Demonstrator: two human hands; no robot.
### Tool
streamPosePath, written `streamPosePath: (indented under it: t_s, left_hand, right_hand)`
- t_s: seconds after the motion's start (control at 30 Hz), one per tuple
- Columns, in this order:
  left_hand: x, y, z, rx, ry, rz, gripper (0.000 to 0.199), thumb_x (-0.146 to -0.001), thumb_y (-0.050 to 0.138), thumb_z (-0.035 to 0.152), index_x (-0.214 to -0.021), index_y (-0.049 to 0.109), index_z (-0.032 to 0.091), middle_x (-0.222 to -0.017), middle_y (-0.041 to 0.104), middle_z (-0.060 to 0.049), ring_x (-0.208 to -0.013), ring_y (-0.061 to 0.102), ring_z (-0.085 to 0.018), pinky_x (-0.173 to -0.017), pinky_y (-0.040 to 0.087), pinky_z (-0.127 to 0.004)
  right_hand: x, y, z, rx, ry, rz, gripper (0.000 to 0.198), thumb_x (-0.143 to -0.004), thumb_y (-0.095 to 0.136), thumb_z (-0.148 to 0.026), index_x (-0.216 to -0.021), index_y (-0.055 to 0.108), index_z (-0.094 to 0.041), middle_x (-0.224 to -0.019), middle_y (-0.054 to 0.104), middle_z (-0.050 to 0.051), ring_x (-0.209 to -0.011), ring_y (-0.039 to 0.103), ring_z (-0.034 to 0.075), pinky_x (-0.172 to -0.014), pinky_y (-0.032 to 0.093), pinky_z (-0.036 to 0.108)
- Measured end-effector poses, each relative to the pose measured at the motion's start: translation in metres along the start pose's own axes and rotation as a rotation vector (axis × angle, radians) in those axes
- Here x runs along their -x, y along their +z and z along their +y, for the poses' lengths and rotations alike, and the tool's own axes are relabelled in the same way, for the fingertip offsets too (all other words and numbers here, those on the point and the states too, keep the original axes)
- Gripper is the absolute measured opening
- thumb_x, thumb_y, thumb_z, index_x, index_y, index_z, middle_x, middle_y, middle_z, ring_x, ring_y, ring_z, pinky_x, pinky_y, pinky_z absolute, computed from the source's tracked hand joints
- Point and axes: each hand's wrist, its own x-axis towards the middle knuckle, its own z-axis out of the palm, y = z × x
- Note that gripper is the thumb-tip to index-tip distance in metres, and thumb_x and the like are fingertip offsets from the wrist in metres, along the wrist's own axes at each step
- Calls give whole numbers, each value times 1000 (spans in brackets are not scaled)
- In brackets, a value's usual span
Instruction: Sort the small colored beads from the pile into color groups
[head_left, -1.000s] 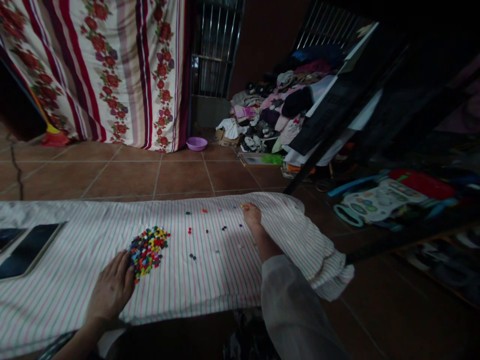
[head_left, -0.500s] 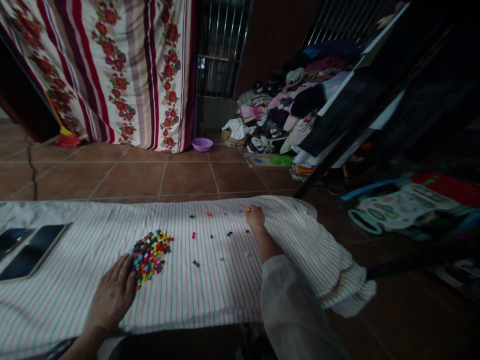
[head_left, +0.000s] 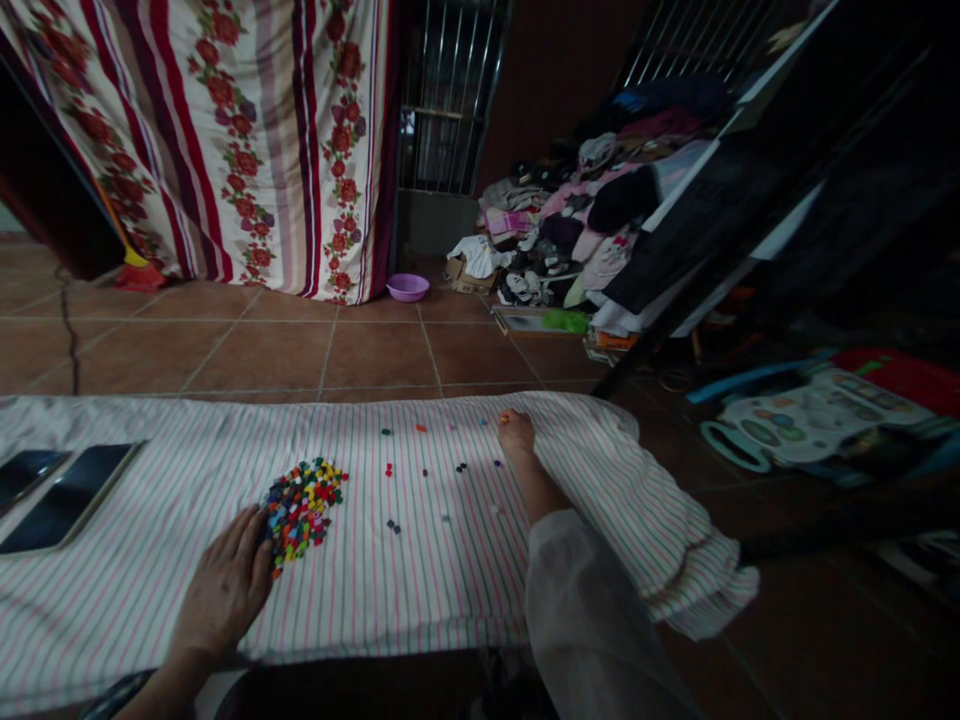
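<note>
Multicoloured beads (head_left: 304,510) lay heaped on striped cloth (head_left: 187,450), beside the left hand (head_left: 225,580), its fingers extended and empty. The right hand's (head_left: 519,434) fingers pinched what looked like an orange bead (head_left: 504,419). Probably light, hard, easily lost; best gripped by opposite sides.

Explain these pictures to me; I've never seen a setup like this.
There is no machine: the view comes from one camera on a bare-handed person's head, looking forward and down. A white cloth with pink and grey stripes bears a pile of small multicoloured pieces, several loose pieces and two flat dark-screened devices. The left hand rests at the pile's edge. The right hand has its fingers at a small orange-yellow piece; whether they grip it is too small to tell.
</note>
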Motion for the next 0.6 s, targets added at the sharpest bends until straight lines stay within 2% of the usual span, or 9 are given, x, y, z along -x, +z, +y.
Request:
streamPosePath:
  t_s: [0.07,0.27,0.43,0.6]
  left_hand:
    - [-1,-1,0,-9,-7,11,47,-93,37,26,-138,41,11,-128,60,-22,-129,52,-33,-98,51,-49]
    - [-4,-4,0,-21,85,57,46,-92,42,21,-136,42,9,-123,63,-22,-128,52,-33,-100,49,-48]
    - [-3,-3,2,0,16,37,48,-93,39,25,-138,41,7,-126,61,-23,-128,52,-33,-100,48,-47]
    - [-1,1,2,19,-16,15,49,-94,35,28,-140,39,12,-129,61,-20,-129,51,-32,-100,48,-49]
  right_hand:
    - [0,0,0,6,-1,-3,28,-88,51,-10,-108,71,-13,-103,69,15,-98,63,20,-86,43,25]
    - [0,-1,1,25,2,-12,28,-89,49,-11,-106,71,-15,-102,69,13,-95,63,19,-82,43,24]
    - [1,-1,3,19,-13,-3,28,-88,50,-11,-107,71,-15,-101,69,13,-97,63,20,-83,44,24]
    - [3,-1,4,-5,-28,11,29,-88,50,-13,-107,71,-14,-100,70,12,-98,63,20,-86,44,26]
